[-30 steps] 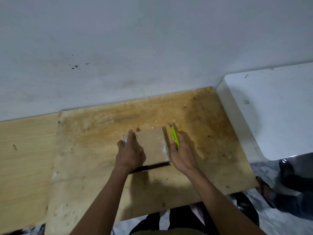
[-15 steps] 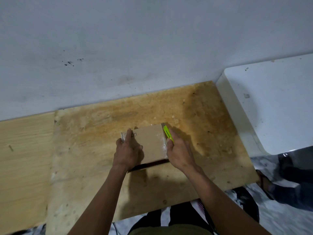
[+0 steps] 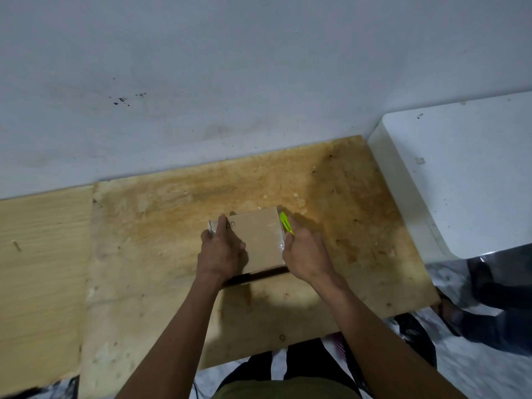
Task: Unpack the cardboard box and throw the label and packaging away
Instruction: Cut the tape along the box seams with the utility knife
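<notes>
The cardboard box [image 3: 256,240] lies flat on the stained plywood desk [image 3: 161,226], between the two hands. The left hand [image 3: 220,251] presses down on its left part, fingers [image 3: 221,226] spread flat over the top and curling past the far-left corner, holding it steady rather than gripping it. The right hand [image 3: 306,254] is closed round a lime-green utility cutter [image 3: 286,223], whose tip sits against the box's right edge, just ahead of those fingers.

The box looks small, stiff and light: plain brown board with sharp corners, likely to slide on the desk unless pinned. Clear tape [image 3: 277,240] glints along the right edge, beside the right fingers; it is smooth and probably slippery, so the blade suits it better than fingernails. The best holds seem to be the flat top and the two short ends, well clear of the cutting line.

The box is still closed; what it holds cannot be seen. A dark strip shows along its near side, below both hands. No label is visible from here, only faint printed letters near the left fingers.
</notes>
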Motion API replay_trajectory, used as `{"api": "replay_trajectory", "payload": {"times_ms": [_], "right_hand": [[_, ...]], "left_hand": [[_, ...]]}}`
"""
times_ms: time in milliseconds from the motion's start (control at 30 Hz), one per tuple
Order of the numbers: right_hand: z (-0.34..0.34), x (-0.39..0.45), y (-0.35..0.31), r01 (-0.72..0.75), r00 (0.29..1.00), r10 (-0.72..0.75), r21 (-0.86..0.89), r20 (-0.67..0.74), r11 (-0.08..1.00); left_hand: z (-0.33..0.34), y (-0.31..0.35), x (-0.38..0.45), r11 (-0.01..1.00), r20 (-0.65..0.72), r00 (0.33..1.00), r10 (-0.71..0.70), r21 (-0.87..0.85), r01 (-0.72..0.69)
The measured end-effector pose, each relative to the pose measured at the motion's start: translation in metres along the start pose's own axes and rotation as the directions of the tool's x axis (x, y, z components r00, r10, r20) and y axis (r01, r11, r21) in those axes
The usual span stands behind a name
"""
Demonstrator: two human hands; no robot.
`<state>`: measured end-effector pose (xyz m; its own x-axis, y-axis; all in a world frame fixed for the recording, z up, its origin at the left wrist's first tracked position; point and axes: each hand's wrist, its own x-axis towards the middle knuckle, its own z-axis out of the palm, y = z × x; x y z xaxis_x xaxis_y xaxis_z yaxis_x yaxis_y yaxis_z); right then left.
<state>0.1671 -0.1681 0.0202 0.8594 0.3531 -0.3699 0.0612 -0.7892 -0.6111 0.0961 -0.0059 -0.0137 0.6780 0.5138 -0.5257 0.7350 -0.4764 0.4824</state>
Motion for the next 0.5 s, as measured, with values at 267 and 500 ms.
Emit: {"api": "replay_trajectory", "payload": {"times_ms": [267, 500], "right_hand": [[0.000, -0.022, 0.005, -0.041, 0.999, 0.043, -0.073, 0.032, 0.997], [0.002, -0.037, 0.006, -0.045, 0.998, 0.051, -0.132, 0.044, 0.990]], "left_hand": [[0.001, 0.001, 0.003, 1.000, 0.008, 1.000, -0.016, -0.006, 0.016], [0.000, 0.001, 0.002, 1.000, 0.022, 1.000, -0.020, 0.005, 0.019]]}}
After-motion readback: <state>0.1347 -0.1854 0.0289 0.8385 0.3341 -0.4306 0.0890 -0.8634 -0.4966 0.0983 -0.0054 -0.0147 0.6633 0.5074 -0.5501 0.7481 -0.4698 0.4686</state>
